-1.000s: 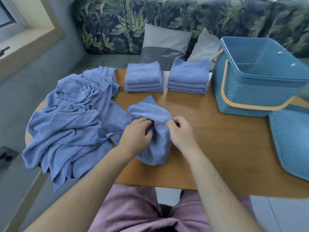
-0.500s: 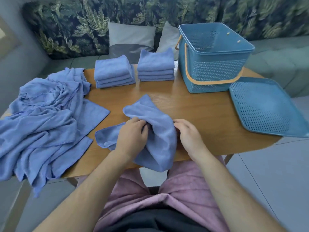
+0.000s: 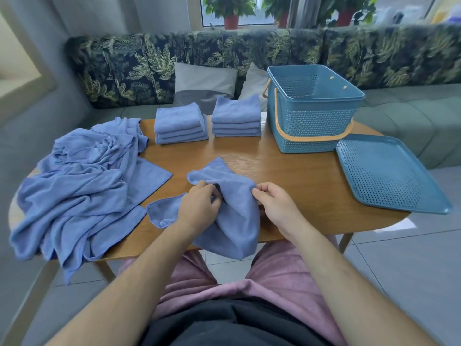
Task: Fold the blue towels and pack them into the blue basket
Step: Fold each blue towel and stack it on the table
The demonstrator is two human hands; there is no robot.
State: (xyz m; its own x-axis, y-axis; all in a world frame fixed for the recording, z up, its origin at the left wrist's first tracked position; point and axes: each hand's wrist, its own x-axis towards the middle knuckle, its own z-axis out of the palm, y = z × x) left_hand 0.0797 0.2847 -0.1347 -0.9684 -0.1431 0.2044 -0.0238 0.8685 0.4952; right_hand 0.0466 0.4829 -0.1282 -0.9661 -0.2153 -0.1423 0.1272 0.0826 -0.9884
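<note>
A crumpled blue towel (image 3: 237,218) lies at the front edge of the wooden table (image 3: 299,176), part of it hanging over the edge. My left hand (image 3: 199,208) grips its left side and my right hand (image 3: 277,203) pinches its right edge. Two stacks of folded blue towels (image 3: 179,126) (image 3: 237,118) stand at the back. A heap of unfolded blue towels (image 3: 79,186) covers the table's left end. The blue basket (image 3: 311,113) with an orange handle stands at the back right, with nothing visible inside.
The basket's blue perforated lid (image 3: 386,173) lies flat at the table's right end. A leaf-patterned sofa (image 3: 374,53) with two grey cushions (image 3: 204,83) runs behind the table. Tiled floor shows to the right.
The view has tilted up and shifted right, so the basket and lid now sit fully in frame. Both hands stay on the same towel, drawn slightly nearer the table's front edge.
</note>
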